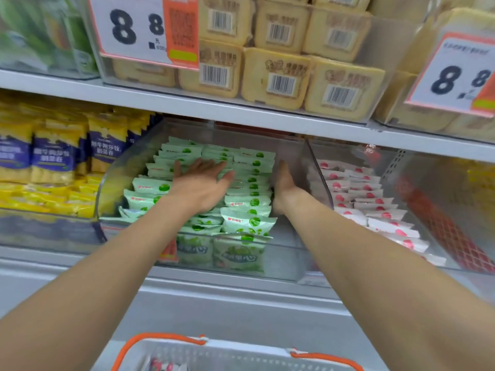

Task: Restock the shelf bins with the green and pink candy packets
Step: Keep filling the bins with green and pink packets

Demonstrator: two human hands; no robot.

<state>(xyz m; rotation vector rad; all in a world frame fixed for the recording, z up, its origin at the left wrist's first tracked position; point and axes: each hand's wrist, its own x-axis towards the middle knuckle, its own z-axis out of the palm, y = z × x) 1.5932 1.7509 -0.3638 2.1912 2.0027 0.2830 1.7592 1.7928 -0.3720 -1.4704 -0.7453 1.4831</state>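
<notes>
A clear shelf bin holds several rows of green candy packets. My left hand lies flat on top of the green packets, fingers straight and spread. My right hand stands on edge with straight fingers against the right side of the green stack, next to the bin's clear wall. The neighbouring bin on the right holds pink candy packets. Neither hand holds a packet.
A white basket with orange handles sits below at the bottom edge, a pink packet showing inside. Yellow and blue bags fill the bin on the left. The shelf above carries yellow barcode boxes and price tags.
</notes>
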